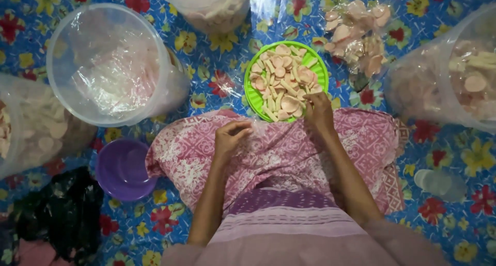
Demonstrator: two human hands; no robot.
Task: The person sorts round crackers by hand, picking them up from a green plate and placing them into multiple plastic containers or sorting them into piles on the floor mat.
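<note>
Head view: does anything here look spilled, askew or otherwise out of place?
Nothing looks spilled. The crackers sit inside the green basket, which the right hand reaches into. The left hand pinches thin clear plastic. One clear cracker bag lies flat on the floral mat, closed.

The floor is covered by a blue plastic mat printed with red and yellow flowers and green leaves. A bright green round plastic plate is filled with pale pink and cream-coloured crackers, and similar pink and cream pieces are seen through the clear plastic bags and the translucent round tub. The lap is draped in a pink cloth patterned in white, a purple and lilac striped garment is worn, and a purple round bowl sits beside a black plastic bag.
</note>
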